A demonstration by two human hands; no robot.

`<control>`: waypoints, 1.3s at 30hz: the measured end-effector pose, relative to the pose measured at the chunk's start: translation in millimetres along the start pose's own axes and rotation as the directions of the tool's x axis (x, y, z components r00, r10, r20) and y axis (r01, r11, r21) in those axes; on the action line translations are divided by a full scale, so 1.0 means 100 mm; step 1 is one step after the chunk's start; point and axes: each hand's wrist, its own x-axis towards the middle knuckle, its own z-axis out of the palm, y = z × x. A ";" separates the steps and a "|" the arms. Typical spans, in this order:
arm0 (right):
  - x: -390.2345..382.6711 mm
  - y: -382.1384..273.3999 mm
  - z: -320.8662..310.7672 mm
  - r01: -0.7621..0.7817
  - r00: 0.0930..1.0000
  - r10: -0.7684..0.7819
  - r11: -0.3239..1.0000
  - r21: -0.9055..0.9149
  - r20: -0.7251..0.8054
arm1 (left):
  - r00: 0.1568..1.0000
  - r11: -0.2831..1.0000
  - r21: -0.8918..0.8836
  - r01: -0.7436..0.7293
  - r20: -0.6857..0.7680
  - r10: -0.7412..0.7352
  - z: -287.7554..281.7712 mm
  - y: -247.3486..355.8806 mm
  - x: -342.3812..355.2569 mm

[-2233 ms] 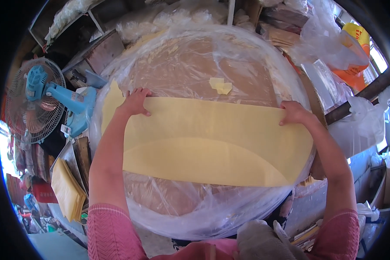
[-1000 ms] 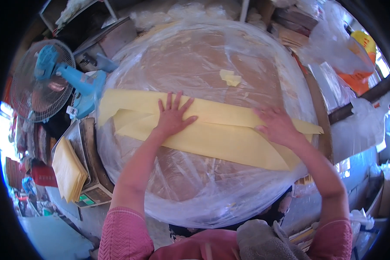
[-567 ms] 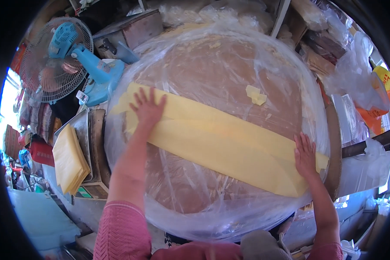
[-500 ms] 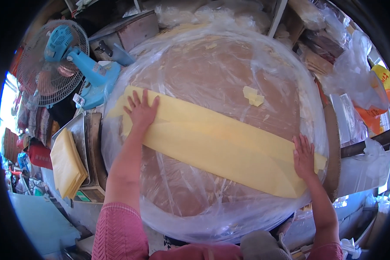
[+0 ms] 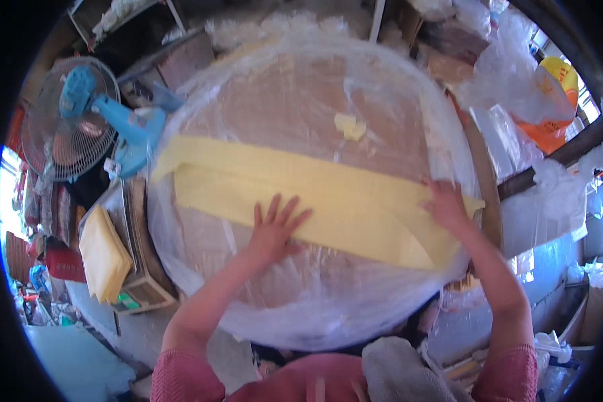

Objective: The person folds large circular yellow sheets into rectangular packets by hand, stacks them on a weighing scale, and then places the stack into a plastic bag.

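Observation:
A long strip of pale yellow sheet material (image 5: 301, 194), folded lengthwise, lies slantwise across a round work surface (image 5: 281, 107) covered in clear plastic film. My left hand (image 5: 276, 231) is open, its fingers spread over the strip's near edge around the middle. Toward the right end, my right hand (image 5: 447, 206) rests on the strip with fingers apart and slightly bent. A diagonal fold shows in the sheet beside it. Small yellow scraps (image 5: 350, 127) lie on the film beyond the strip.
A blue fan (image 5: 130, 127) stands at the left. Nearer, folded yellow sheets (image 5: 105, 254) lie on a box-like stand. Clear plastic bags (image 5: 516, 87) and an orange-and-yellow bag (image 5: 557, 94) crowd the right. A dark bar (image 5: 549, 164) juts in there.
My left hand has moved from the strip's far left end to its near middle edge. My right hand has shifted toward the far edge, its fingers more bent. The whole view has shifted.

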 end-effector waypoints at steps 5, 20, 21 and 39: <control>0.30 0.26 -0.36 0.074 0.975 -0.116 0.974 0.216 0.190 | 0.926 0.983 0.108 -0.146 -0.334 0.174 0.01 -0.22 0.27; -1.41 -1.20 0.19 0.374 0.920 -0.390 0.902 0.214 0.034 | 0.933 0.966 0.130 -0.224 -0.257 0.251 0.08 0.06 -0.73; -1.45 -1.21 0.24 0.500 0.853 -0.456 0.854 0.145 -0.256 | 0.916 0.944 0.112 -0.310 -0.231 0.328 0.09 0.13 -0.87; -1.20 -1.41 0.60 -0.122 0.986 -0.069 0.338 0.933 0.154 | 0.820 0.669 -0.712 0.212 -0.243 -0.518 0.53 0.60 -1.05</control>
